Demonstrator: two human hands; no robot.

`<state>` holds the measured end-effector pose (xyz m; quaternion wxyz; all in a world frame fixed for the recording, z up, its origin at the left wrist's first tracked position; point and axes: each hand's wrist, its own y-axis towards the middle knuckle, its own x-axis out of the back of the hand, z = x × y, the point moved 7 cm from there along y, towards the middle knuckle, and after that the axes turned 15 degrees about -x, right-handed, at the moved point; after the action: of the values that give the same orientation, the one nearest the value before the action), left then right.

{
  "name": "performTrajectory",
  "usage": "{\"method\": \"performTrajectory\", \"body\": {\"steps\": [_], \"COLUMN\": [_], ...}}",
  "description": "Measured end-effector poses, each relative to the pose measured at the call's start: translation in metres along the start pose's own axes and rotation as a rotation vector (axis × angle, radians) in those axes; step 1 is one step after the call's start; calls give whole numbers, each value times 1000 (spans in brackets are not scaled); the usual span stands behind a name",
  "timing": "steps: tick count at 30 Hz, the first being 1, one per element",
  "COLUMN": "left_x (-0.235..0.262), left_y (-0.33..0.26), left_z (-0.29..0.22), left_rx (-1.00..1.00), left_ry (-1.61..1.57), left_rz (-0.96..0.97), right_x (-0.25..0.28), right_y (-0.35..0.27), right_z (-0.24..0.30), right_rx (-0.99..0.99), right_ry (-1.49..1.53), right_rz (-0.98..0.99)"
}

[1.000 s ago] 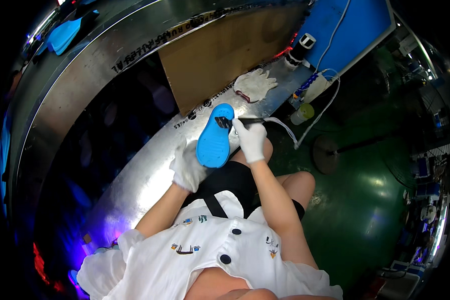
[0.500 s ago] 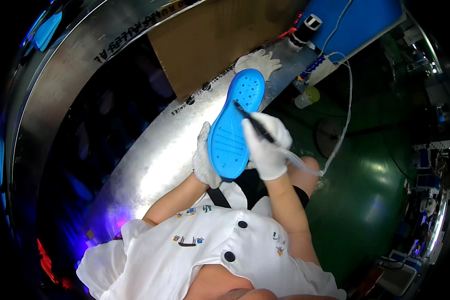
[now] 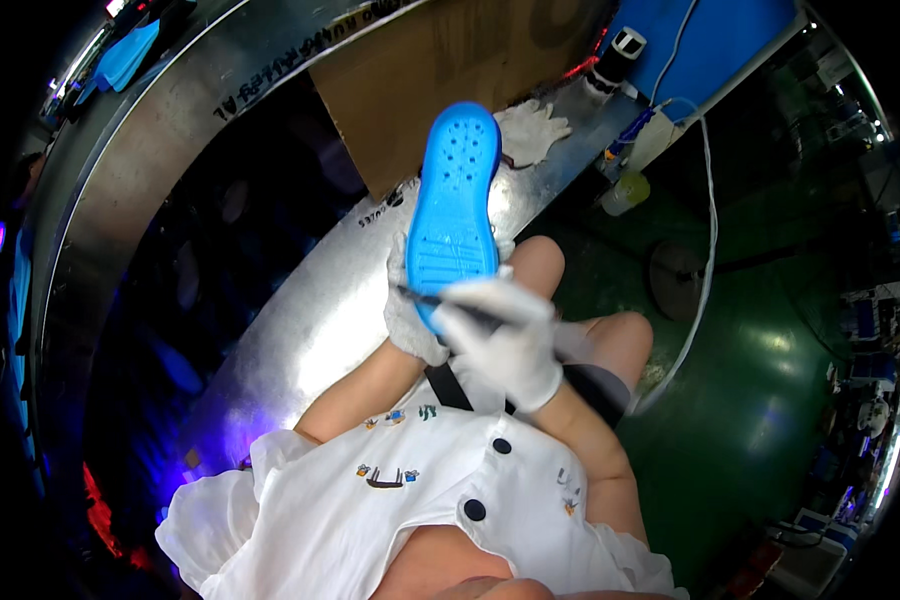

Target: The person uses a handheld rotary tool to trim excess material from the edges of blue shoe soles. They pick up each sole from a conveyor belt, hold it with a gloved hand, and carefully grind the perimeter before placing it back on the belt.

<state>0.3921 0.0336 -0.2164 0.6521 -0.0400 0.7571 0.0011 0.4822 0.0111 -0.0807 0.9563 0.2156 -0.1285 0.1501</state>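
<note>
One yellowish container [image 3: 625, 193], contents unclear, sits beyond hands [image 3: 407, 325] [image 3: 510, 345] and sole [image 3: 453, 215].

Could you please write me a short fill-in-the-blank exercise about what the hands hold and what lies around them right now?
1. The shoe sole held in the left hand is coloured ____.
2. The right hand, gloved in ____, grips a thin dark tool.
3. In the picture, the loose glove lies to the ____ of the sole.
4. The cardboard beyond the table is coloured ____.

Missing words: blue; white; right; brown.
</note>
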Motion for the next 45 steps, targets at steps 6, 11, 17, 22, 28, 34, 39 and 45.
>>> {"method": "performTrajectory", "body": {"steps": [6,11,17,22,28,34,39,45], "left_x": [-18,-14,-41,-57,-17,-42,-37,-46], "left_y": [4,11,18,21,40,53,65,59], "left_z": [-5,-16,-24,-27,-43,-57,-56,-62], "left_rx": [44,-60,64,221,426,295,348,359], "left_ry": [41,3,-46,-68,428,922,916,943], "left_rz": [181,32,223,299,92,257,301,331], "right_x": [-10,23,-3,3,8,-6,1,19], "right_y": [-20,5,-16,-5,9,-7,-5,-2], "right_z": [14,-29,-7,7,-8,27,20,17], "right_rx": [252,-184,-220,345,-44,121,171,193], "right_ry": [-341,-29,156,-339,33,-309,-448,-406], "right_rz": [-74,-250,-43,178,263,335,312,202]}}
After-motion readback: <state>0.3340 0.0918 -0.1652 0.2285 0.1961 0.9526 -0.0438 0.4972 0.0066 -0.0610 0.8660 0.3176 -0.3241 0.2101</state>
